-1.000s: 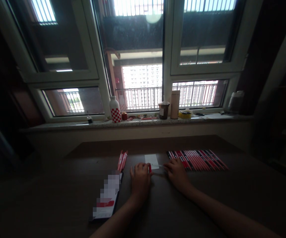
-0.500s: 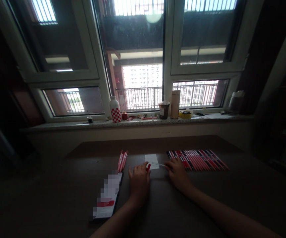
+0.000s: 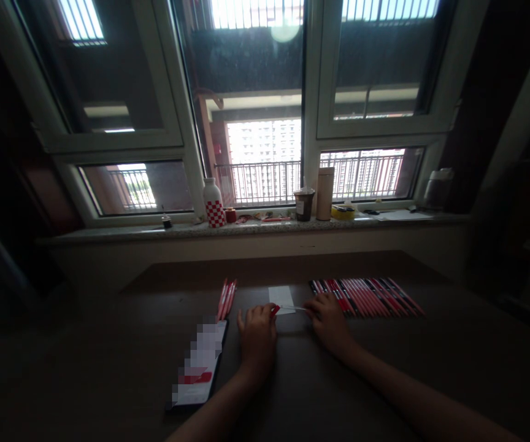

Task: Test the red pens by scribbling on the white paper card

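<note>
So the two hands are apart here, working over a dark table point(image 3: 292, 393). Left hand point(image 3: 258, 339) has a small red piece point(image 3: 275, 310) pinched at the fingertips, and the right hand point(image 3: 330, 320) is gripping one end of a thin pale strip point(image 3: 298, 307) that points at it; can't really tell if the two touch, too small and dark. Both are around the near edge of a white paper point(image 3: 280, 296). Neat row of pencils point(image 3: 361, 298) just past the right hand, a little bunch of pink pencils point(image 3: 227, 298) off to the left, and a partly pixelated flat case point(image 3: 194, 393) just below those.
</note>
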`<state>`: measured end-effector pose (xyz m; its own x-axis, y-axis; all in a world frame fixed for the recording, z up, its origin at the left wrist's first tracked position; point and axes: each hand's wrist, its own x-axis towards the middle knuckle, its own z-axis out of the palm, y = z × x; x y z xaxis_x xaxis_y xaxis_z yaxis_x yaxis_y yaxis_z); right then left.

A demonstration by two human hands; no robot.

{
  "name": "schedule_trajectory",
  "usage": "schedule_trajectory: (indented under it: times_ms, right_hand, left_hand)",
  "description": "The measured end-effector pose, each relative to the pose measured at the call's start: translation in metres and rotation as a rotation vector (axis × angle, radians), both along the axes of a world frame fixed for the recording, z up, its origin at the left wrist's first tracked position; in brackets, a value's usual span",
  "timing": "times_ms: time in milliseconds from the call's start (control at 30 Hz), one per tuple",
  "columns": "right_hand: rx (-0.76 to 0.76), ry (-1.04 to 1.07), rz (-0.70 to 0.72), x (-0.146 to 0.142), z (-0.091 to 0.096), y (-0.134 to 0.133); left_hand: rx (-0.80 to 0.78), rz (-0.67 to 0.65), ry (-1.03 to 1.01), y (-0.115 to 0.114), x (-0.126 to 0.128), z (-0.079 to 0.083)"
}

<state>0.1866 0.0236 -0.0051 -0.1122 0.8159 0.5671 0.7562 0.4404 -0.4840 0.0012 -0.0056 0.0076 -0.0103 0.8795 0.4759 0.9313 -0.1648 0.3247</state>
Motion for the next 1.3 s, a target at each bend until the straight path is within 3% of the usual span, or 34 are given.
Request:
schedule_trajectory:
  times_ms: [1300]
  right_hand:
    - [0.016,-0.007,0.150,-0.0027,0.0038,-0.0038]
  left_hand:
    - [-0.049,-0.161,-0.066,-0.0003,0.0022,0.0024]
